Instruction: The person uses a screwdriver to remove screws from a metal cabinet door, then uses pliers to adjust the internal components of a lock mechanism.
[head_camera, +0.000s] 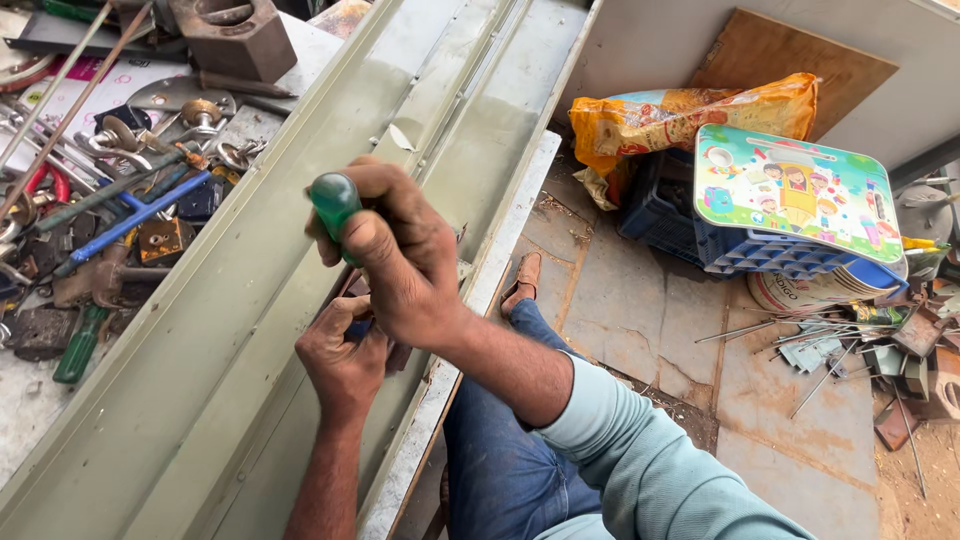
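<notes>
My right hand (400, 255) is closed around the green handle of a screwdriver (333, 201), held upright over a long grey-green metal channel (250, 300) that lies across the workbench. The shaft and tip are hidden behind my hands. Just below, my left hand (345, 360) grips something small and dark against the channel; I cannot tell what it is. My light blue sleeve and blue jeans show at the bottom.
Several tools, pliers, rods, a blue-handled wrench (130, 220) and a green-handled screwdriver (80, 345) clutter the bench at left, with a rusty metal block (235, 35) at the back. Right, on the stone floor, are a blue crate (700, 220), an orange bag (690, 115), a colourful board (800, 190) and scattered rods.
</notes>
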